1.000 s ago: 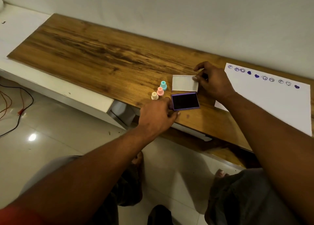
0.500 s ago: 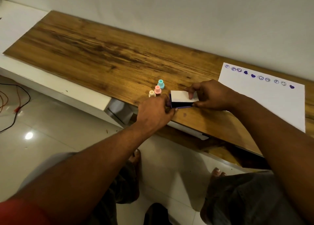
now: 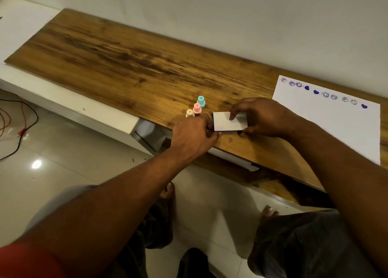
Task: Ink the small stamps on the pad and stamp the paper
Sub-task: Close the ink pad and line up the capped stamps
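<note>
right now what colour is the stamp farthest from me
Teal stamp, clearest in the head view.

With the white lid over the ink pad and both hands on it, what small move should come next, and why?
Probably press the white lid down flush with the right hand while the left hand steadies the pad's side. A purple edge shows under the lid's near side, the paper already carries a row of prints, and the three stamps stand aside.
</note>
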Demonstrator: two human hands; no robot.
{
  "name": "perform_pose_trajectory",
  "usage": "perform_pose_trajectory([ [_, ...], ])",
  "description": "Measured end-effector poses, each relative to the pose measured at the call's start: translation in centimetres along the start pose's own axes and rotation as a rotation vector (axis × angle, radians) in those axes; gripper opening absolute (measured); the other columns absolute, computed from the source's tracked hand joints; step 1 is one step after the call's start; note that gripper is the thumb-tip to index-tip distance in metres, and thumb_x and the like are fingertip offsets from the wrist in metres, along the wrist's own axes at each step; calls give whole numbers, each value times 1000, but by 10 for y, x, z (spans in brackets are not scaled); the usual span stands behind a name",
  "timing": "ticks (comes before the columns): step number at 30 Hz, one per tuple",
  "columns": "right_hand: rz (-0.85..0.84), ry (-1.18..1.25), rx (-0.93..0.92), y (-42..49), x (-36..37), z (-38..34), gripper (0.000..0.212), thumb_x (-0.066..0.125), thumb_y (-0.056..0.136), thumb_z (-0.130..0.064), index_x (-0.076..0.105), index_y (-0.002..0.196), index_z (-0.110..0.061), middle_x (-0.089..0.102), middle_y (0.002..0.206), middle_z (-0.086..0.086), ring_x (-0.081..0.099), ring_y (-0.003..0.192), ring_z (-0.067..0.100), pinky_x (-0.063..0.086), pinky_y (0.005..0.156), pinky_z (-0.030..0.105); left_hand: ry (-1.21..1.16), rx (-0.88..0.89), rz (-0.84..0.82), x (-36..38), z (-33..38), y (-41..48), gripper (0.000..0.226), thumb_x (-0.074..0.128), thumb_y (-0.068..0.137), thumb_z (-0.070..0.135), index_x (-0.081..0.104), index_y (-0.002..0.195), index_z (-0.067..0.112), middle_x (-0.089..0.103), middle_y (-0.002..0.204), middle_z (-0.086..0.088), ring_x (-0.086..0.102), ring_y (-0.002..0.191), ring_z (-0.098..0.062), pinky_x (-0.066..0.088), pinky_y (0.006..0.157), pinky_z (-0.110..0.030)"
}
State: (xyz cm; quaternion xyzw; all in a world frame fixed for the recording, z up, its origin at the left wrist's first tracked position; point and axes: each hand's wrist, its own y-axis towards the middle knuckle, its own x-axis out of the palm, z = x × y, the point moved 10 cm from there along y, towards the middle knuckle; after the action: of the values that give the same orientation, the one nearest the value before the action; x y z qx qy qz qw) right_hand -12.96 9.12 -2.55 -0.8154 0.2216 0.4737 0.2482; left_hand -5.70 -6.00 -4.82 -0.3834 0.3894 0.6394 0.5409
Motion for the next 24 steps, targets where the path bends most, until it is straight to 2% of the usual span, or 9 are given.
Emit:
perform_pose_trajectory([
  [4, -6, -76, -32, -2, 0, -9, 54, 86, 81, -31, 63, 129, -38, 56, 146, -7, 50, 133, 20, 54, 97, 41, 6, 6, 2, 1, -1, 1, 33, 76, 81, 59, 72, 98, 31, 35, 60, 26, 38, 55, 4, 25, 50, -18],
  [7, -11, -89, -39, -2, 2, -13, 54, 86, 82, -30, 63, 130, -36, 56, 146, -5, 50, 134, 21, 53, 98, 41, 30, 7, -30, 3, -2, 3, 44, 74, 77, 69, 71, 99, 32, 33, 58, 25, 35, 55, 4, 24, 49, -20],
  [12, -13, -90, -37, -2, 3, -13, 53, 86, 81, -29, 64, 129, -35, 56, 147, -4, 49, 135, 22, 52, 100, 41, 36, -15, -51, 5, -3, 5, 63, 60, 77, 86, 70, 103, 31, 45, 64, 22, 49, 61, -1, 37, 51, -22],
  [15, -15, -98, -41, -1, 4, -14, 53, 86, 82, -30, 64, 130, -35, 55, 149, -5, 48, 137, 21, 50, 103, 41, 38, -14, -30, 2, -1, 4, 59, 57, 83, 83, 71, 102, 29, 56, 73, 16, 56, 66, -4, 42, 53, -23],
  [21, 7, -91, -52, 0, 3, -13, 53, 83, 85, -27, 64, 133, -35, 56, 149, -6, 47, 137, 19, 45, 107, 38, 65, -20, -34, 3, -1, 6, 47, 58, 91, 72, 72, 104, 30, 53, 73, 15, 53, 66, -5, 42, 54, -26],
  [24, 7, -95, -53, -1, 2, -13, 53, 81, 86, -27, 63, 135, -35, 56, 149, -6, 48, 137, 19, 46, 107, 38, 63, -27, -45, 5, -1, 6, 46, 57, 92, 71, 71, 104, 29, 54, 75, 14, 55, 67, -6, 48, 56, -27],
])
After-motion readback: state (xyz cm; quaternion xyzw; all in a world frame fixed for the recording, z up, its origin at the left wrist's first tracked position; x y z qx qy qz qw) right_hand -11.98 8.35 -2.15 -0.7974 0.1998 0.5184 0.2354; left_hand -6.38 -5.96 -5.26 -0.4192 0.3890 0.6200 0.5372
